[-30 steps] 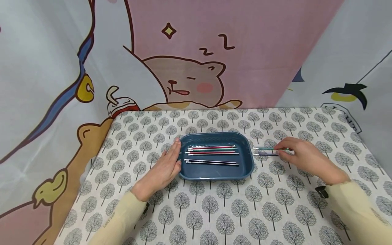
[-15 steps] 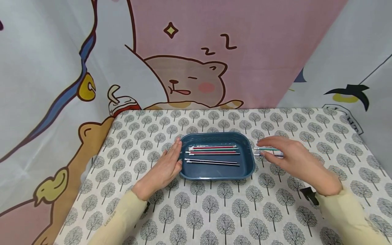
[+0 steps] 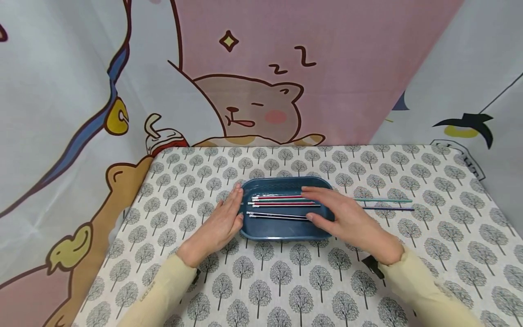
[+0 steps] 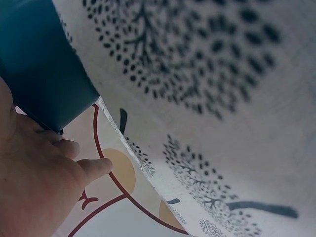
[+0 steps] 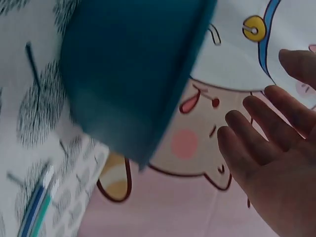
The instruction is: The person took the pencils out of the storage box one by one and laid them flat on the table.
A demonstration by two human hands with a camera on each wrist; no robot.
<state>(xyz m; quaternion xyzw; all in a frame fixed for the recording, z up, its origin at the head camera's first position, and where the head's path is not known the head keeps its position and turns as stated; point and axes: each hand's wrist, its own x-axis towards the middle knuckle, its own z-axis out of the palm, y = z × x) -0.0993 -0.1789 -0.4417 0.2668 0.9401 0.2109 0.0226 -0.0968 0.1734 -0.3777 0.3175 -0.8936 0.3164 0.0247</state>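
Observation:
A dark blue plastic basin stands on the table, with several pencils lying in it, red, green and dark. My left hand rests with straight fingers against its left wall, as the left wrist view also shows. Over the right part of the basin is my right hand, thumb and fingers spread apart, holding nothing. In the right wrist view its fingers are loosely extended above the rim. On the cloth to the right lie a green pencil and a dark blue pencil, side by side.
A white cloth with tree prints covers the table. Behind and beside it hangs a curtain with cartoon animals. The table's back edge meets this curtain.
My right hand has left the green and dark blue pencils and moved left over the basin. Both pencils now lie fully on the cloth. My left hand has stayed at the basin.

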